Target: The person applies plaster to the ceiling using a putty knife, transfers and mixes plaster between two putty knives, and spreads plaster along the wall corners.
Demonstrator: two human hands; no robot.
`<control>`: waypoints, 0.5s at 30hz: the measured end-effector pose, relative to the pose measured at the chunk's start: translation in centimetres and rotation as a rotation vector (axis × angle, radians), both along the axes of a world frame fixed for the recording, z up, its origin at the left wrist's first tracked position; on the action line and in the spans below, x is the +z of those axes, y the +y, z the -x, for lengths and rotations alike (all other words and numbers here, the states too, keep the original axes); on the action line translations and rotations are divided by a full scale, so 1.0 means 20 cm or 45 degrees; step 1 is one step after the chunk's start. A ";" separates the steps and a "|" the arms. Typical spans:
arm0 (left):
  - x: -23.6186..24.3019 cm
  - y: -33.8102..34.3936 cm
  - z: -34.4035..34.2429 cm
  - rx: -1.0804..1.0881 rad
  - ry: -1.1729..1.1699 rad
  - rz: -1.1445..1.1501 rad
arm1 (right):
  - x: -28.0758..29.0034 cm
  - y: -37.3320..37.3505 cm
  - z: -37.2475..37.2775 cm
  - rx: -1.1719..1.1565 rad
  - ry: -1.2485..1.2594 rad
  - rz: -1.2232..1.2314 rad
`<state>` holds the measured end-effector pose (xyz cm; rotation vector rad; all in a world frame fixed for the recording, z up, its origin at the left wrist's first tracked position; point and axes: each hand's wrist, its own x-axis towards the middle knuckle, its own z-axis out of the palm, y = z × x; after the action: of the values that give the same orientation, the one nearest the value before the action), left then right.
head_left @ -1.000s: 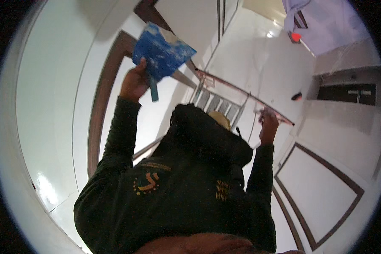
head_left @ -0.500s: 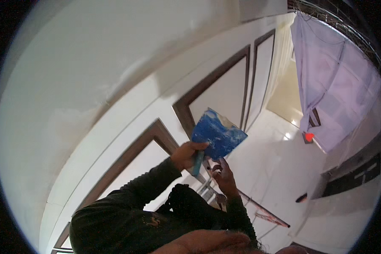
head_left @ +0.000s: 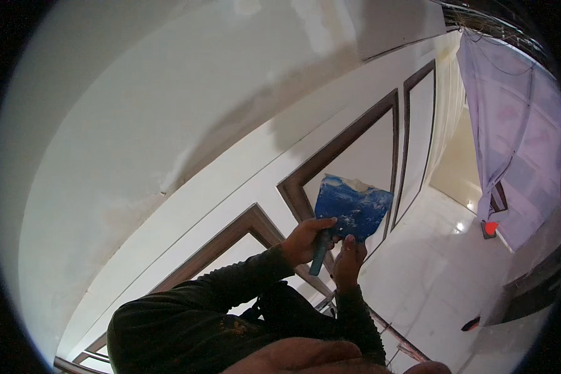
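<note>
A flat blue putty spreader [head_left: 354, 209], smeared with white paste, is held up before me, with a thicker pale lump along its far edge. My left hand [head_left: 302, 242] is closed on its near left corner, thumb on top. A teal handle [head_left: 320, 252] sticks out below that hand; whether it belongs to the blue plate or to a second tool, I cannot tell. My right hand [head_left: 348, 265] is at the spreader's near edge, fingertips pressed over it; its other fingers are partly hidden.
A pale ceiling [head_left: 168, 124] with filler patches curves overhead. Beside it runs a white wall with brown-framed panels [head_left: 340, 149]. A lilac sheet [head_left: 514, 131] hangs at the far right, near an orange-red object [head_left: 491, 229] on the glossy floor [head_left: 430, 268]. A reddish bar [head_left: 399, 340] slants below my right arm.
The view has shifted, so the surroundings sit further right and lower. My right fingers have moved from just touching the spreader's near edge to resting over it. The left hand keeps its hold.
</note>
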<state>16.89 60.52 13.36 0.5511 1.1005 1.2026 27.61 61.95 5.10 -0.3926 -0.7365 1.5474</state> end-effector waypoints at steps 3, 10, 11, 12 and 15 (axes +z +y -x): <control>0.21 0.11 -0.14 -0.045 -0.053 -0.026 | 0.23 0.13 -0.10 0.120 -0.117 -0.050; 0.23 0.13 -0.03 -0.110 0.127 -0.174 | 0.38 0.44 -0.14 -0.820 -0.621 -0.273; 0.20 0.10 0.03 -0.153 0.576 -0.420 | 0.32 0.52 -0.18 -1.415 -1.520 -0.850; 0.18 0.06 0.11 -0.123 0.552 -0.385 | 0.38 0.59 -0.22 -1.520 -1.466 -0.916; 0.22 -0.07 0.25 -0.047 0.786 -0.302 | 0.73 0.72 -0.31 -0.978 -0.703 -0.570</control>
<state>11.97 59.18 17.68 1.1732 1.4580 1.1668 33.81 76.42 19.65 -0.6757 -1.1555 0.5213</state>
